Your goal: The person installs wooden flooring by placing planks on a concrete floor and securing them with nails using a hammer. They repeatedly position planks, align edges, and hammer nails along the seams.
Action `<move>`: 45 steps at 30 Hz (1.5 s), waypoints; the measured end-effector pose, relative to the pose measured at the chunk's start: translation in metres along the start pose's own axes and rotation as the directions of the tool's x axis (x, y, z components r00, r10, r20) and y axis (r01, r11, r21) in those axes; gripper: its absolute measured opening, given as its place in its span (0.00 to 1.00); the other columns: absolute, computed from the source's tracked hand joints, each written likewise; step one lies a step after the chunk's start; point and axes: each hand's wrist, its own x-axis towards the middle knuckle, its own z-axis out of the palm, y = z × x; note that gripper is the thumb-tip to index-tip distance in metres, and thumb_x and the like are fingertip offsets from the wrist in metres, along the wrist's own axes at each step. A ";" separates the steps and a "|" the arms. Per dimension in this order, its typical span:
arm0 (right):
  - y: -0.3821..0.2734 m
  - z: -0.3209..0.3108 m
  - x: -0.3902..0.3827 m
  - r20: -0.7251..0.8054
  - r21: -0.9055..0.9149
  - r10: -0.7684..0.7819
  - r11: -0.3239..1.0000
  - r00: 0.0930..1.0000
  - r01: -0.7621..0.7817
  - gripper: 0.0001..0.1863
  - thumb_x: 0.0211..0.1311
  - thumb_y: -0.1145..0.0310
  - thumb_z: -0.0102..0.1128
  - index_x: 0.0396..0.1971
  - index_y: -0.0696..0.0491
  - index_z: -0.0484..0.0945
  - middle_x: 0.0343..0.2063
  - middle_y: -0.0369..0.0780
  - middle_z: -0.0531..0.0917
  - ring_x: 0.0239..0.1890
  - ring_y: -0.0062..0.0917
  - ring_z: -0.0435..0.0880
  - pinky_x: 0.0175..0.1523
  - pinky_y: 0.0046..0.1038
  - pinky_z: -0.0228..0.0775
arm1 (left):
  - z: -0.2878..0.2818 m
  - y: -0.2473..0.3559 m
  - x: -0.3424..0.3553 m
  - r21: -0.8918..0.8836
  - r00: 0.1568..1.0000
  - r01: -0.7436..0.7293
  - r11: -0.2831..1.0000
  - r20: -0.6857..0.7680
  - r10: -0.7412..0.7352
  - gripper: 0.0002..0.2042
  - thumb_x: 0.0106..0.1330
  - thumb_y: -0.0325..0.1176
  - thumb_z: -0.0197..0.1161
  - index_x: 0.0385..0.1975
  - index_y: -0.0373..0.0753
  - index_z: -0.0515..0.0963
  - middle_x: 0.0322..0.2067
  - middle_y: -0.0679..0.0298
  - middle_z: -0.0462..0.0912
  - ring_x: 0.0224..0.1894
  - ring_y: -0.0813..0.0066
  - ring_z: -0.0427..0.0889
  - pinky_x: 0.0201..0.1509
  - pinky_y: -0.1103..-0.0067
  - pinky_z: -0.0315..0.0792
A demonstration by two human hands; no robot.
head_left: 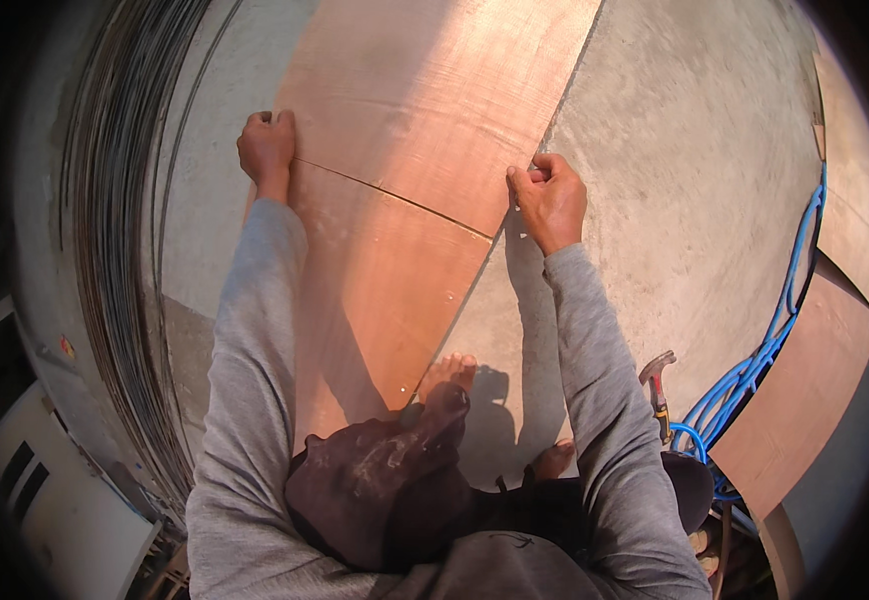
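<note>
A reddish-brown plywood sheet (pixel 445 90) stretches away from me over the concrete floor, partly in sunlight. Its near edge lies beside a second plywood sheet (pixel 395 265), with a thin dark gap between the two. My left hand (pixel 269 146) is closed on the far sheet's left edge, close to that gap, fingers curled. At the opposite edge my right hand (pixel 552 203) pinches the same sheet between thumb and bent fingers. Part of the near sheet is hidden under my left knee.
Long thin metal rods (pixel 120 200) lie along the left. At right are a claw hammer (pixel 659 395), a coiled blue hose (pixel 745 370) and more plywood pieces (pixel 805 390). My bare foot (pixel 450 375) is beside the near sheet's right edge, on the concrete floor (pixel 685 190).
</note>
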 end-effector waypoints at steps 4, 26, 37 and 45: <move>0.006 0.005 0.001 -0.014 0.027 0.091 0.996 0.996 -0.091 0.17 0.58 0.65 0.73 0.40 0.61 0.82 0.33 0.45 0.88 0.36 0.32 0.88 0.45 0.32 0.80 | 0.001 -0.010 0.012 -0.012 0.998 -0.042 0.999 0.054 0.043 0.22 0.57 0.47 0.65 0.44 0.37 0.87 0.43 0.51 0.89 0.48 0.50 0.87 0.54 0.63 0.80; 0.029 0.010 -0.003 0.077 0.363 0.035 0.930 0.996 -0.060 0.13 0.65 0.68 0.70 0.39 0.61 0.76 0.31 0.36 0.81 0.30 0.17 0.77 0.37 0.21 0.73 | 0.000 0.145 -0.181 -0.665 0.842 -0.410 0.625 -0.012 0.539 0.10 0.61 0.34 0.66 0.42 0.41 0.82 0.15 0.62 0.75 0.16 0.66 0.77 0.23 0.72 0.70; 0.002 -0.031 -0.009 0.259 0.341 -0.203 0.934 0.944 0.107 0.10 0.66 0.69 0.66 0.45 0.56 0.85 0.33 0.39 0.86 0.35 0.25 0.84 0.44 0.28 0.78 | 0.024 0.147 -0.190 -0.877 0.629 -0.143 0.459 0.278 0.726 0.27 0.72 0.50 0.44 0.49 0.28 0.78 0.25 0.54 0.82 0.45 0.66 0.83 0.67 0.66 0.70; -0.002 -0.019 -0.002 0.253 0.353 -0.410 0.882 0.876 0.311 0.10 0.64 0.72 0.65 0.45 0.55 0.86 0.37 0.40 0.88 0.38 0.27 0.86 0.46 0.29 0.79 | 0.016 0.162 -0.206 -0.898 0.752 -0.035 0.440 0.266 0.604 0.30 0.71 0.48 0.38 0.38 0.24 0.81 0.25 0.49 0.80 0.35 0.61 0.81 0.58 0.69 0.73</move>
